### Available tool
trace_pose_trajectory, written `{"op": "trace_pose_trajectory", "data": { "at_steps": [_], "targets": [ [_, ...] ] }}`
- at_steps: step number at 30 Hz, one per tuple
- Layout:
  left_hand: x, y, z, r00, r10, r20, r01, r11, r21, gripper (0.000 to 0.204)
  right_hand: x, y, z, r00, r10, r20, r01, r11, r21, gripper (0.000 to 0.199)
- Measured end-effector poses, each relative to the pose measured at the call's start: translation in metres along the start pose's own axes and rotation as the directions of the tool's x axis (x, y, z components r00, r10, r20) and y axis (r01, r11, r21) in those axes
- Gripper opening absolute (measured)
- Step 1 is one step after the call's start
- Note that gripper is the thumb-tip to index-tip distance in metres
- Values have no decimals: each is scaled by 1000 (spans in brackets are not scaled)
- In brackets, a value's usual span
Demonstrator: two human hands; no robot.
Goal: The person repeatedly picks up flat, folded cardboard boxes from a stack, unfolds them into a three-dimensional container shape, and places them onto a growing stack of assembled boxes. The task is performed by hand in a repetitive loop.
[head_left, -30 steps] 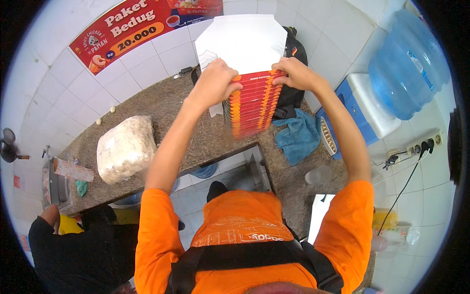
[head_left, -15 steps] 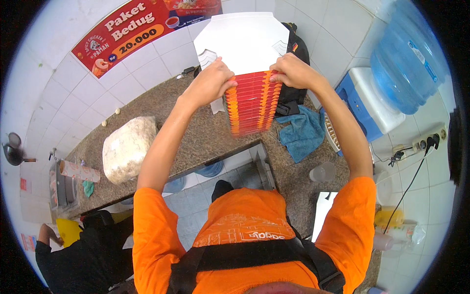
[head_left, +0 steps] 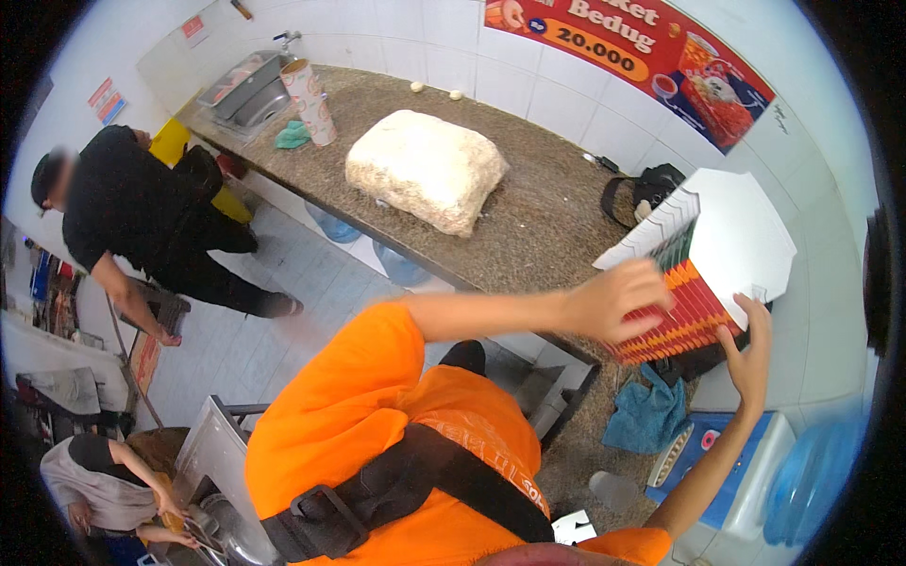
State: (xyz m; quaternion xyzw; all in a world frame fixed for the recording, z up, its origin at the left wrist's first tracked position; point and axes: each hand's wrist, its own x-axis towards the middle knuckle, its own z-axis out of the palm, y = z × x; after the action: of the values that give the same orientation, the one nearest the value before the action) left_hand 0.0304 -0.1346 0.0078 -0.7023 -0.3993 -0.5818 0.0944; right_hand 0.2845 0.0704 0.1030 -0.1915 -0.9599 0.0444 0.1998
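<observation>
A nested stack of paper food boxes (head_left: 713, 311), white inside and red and orange outside, stands tilted at the right end of the counter. My right hand (head_left: 750, 349) grips its right edge, thumb on the printed side and fingers at the white top one. Across the stack's near left side reaches my left hand (head_left: 618, 302), smeared by motion; whether its fingers touch the boxes cannot be made out. Dark green and white flaps of the boxes show beyond it. A black bag (head_left: 656, 184) lies partly behind the stack.
On the stone counter (head_left: 547, 222) sit a large whitish wrapped bundle (head_left: 425, 165), a paper cup stack (head_left: 310, 102) and a teal cloth (head_left: 646, 410). A blue-white water dispenser (head_left: 722, 462) is at lower right. Two people work at left, one in black (head_left: 151, 208), one in grey (head_left: 104, 476).
The view has swung left, bringing two people into sight on that side. My left hand has let go of the stack's top edge and moved nearer; my right hand stays at its right edge.
</observation>
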Motion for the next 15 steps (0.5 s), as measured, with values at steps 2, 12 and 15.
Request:
{"op": "trace_pose_trajectory", "data": {
  "at_steps": [2, 12, 15],
  "targets": [
    [-77, 14, 1, 981, -189, 44, 189, 982, -11, 20, 8, -25, -12, 999, -42, 11, 41, 999, 24, 54],
    [-406, 9, 19, -457, -678, 576, 652, 185, 736, 77, -42, -125, -79, 887, -294, -357, 337, 939, 63, 54],
    [-396, 6, 21, -528, -666, 527, 620, 121, 775, 80, -64, -128, -43, 790, -515, -334, 613, 640, 463, 62]
  ]
}}
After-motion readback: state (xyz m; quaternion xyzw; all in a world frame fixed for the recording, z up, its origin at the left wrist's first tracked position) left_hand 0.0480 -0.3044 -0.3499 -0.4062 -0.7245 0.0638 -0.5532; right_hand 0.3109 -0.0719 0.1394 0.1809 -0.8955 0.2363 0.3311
